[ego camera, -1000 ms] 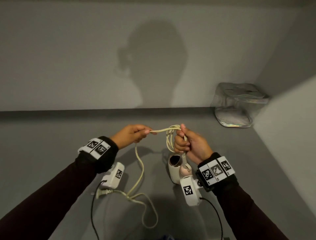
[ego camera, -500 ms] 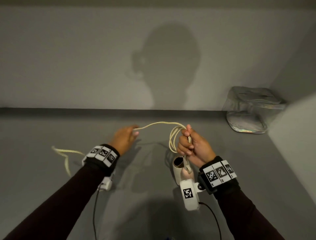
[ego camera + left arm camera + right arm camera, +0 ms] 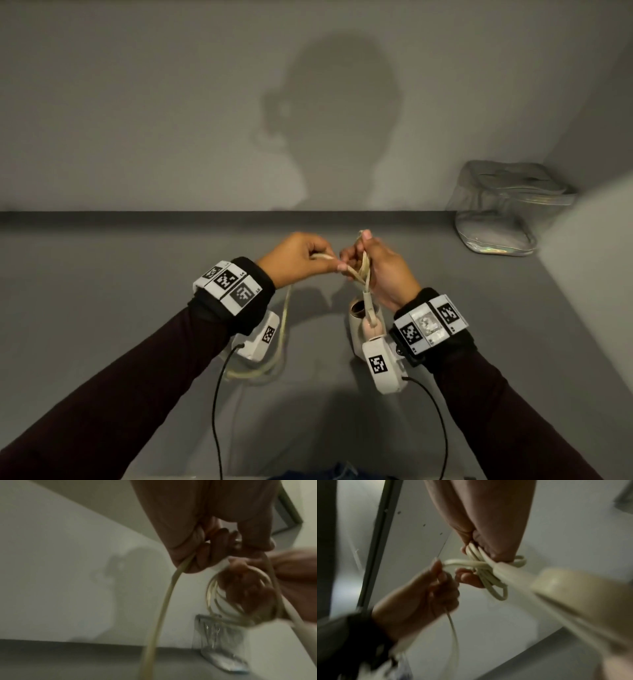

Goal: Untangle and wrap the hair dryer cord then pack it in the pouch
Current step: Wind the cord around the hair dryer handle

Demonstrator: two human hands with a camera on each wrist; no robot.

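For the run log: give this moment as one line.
phase: wrapping cord | left hand: feeds cord | right hand: holds coil, dryer hangs | pouch: far right, not yet used

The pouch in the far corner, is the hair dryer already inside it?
No, the hair dryer hangs below the right hand by its cord, while the pouch stands apart in the corner.

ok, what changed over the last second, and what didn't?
The left hand swung out left with the cord, then came back to meet the right hand, laying another turn on the coil. The right hand kept gripping the coil, hair dryer hanging below. The pouch was not touched.
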